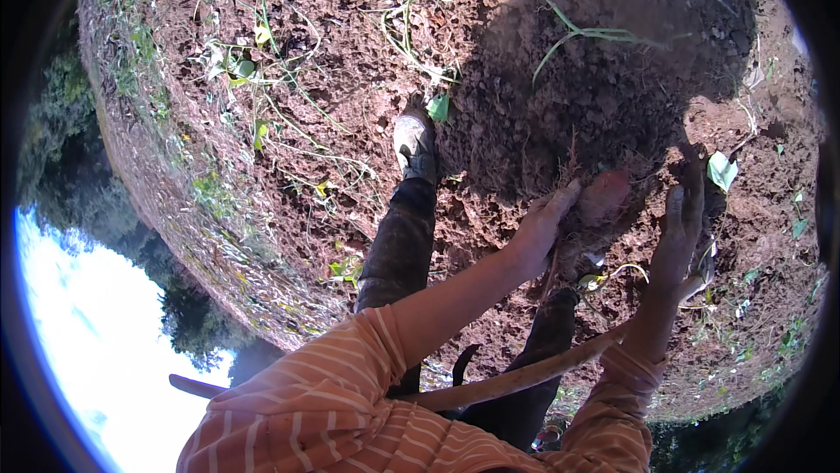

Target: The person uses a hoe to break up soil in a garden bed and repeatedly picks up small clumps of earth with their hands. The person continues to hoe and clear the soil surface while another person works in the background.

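My left hand (541,227) is at the side of a soil-covered clump of roots (577,243), its fingertips against the thin roots; its grip is partly hidden. A reddish tuber, like a sweet potato (604,194), lies at the clump, partly covered with soil. To the right, my right hand (682,217) is over the soil with its fingers extended and nothing visible in it. A long wooden handle (518,378) runs across in front of my body, passing under my left arm and by my right wrist.
Loose reddish soil (485,230) surrounds my feet. A light shoe (415,145) stands left of the clump. Cut vines (577,32) lie ahead, more trailing vines (282,79) at the left, and a pale green leaf (722,171) beside my right hand. Trees (79,145) edge the ground.
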`<state>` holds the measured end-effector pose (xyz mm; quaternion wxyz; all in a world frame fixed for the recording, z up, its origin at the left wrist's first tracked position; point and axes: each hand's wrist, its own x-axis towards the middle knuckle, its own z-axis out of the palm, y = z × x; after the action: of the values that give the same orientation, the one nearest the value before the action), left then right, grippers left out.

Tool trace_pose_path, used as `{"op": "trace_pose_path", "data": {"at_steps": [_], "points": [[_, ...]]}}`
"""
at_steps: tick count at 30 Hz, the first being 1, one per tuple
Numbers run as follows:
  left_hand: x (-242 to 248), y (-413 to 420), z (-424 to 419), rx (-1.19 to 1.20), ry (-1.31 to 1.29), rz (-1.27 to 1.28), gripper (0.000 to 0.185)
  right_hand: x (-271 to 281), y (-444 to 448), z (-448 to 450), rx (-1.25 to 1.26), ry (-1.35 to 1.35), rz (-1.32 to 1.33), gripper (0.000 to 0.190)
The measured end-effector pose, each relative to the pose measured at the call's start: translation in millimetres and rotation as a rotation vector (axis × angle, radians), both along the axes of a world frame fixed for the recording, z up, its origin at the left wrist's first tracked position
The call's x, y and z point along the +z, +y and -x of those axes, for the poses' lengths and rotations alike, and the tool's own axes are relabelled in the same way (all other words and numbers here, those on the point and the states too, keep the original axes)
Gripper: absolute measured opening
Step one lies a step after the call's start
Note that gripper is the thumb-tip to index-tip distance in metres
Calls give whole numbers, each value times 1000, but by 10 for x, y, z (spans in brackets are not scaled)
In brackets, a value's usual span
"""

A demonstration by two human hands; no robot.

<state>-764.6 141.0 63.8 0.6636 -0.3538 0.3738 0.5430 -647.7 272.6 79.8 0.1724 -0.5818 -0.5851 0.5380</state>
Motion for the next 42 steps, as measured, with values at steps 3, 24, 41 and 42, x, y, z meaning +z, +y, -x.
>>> {"op": "trace_pose_path", "data": {"at_steps": [3, 24, 41, 42], "points": [[-35, -7, -32, -20, 26, 5, 35, 43, -281, 169, 216, 296, 186, 69], [-47, 22, -30, 160, 316, 113, 30, -6, -1023, 230, 169, 200, 475, 42], [-68, 32, 42, -376, 870, 40, 32, 98, -373, -369, 352, -361, 228, 13], [-87, 28, 58, -315, 904, 46, 27, 89, -314, -399, 223, -350, 263, 9]]}}
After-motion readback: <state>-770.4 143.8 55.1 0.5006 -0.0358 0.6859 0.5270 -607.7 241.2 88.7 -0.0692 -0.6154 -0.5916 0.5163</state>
